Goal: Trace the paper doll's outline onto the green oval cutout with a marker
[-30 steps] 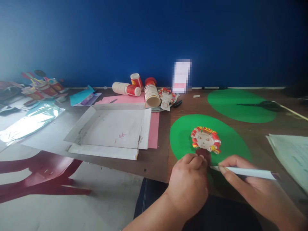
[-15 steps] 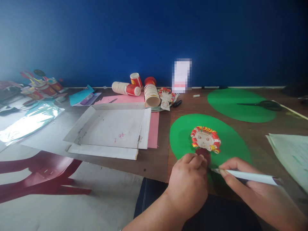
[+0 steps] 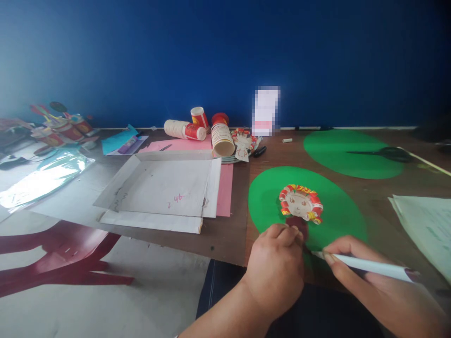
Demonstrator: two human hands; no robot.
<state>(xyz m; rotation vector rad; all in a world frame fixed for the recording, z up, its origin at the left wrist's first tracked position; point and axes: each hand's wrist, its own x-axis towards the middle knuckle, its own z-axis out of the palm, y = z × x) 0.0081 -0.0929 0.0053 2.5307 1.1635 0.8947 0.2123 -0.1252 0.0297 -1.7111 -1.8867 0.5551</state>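
Observation:
A green paper disc (image 3: pixel 268 188) lies on the table in front of me. On it sits a paper-cup face (image 3: pixel 298 205), drawn with eyes and a mouth and ringed by curled red and yellow strips. Below the face is a dark red paper piece (image 3: pixel 298 223). My left hand (image 3: pixel 276 265) is closed, its bent fingers pressing this piece against the disc. My right hand (image 3: pixel 366 277) grips a white marker (image 3: pixel 373 265), its tip pointing left at the dark red paper's lower right edge. My left hand hides much of that piece.
Left of the disc lies a shallow white box lid (image 3: pixel 165 183) over pink paper (image 3: pixel 225 197). Stacked paper cups (image 3: pixel 221 136) rest behind it. Black scissors (image 3: pixel 391 154) lie on another green disc (image 3: pixel 324 145). A red chair (image 3: pixel 70 253) stands at the lower left.
My right hand has shifted slightly right and down with the marker, drawing the tip a little along. My left hand and the paper face stay put.

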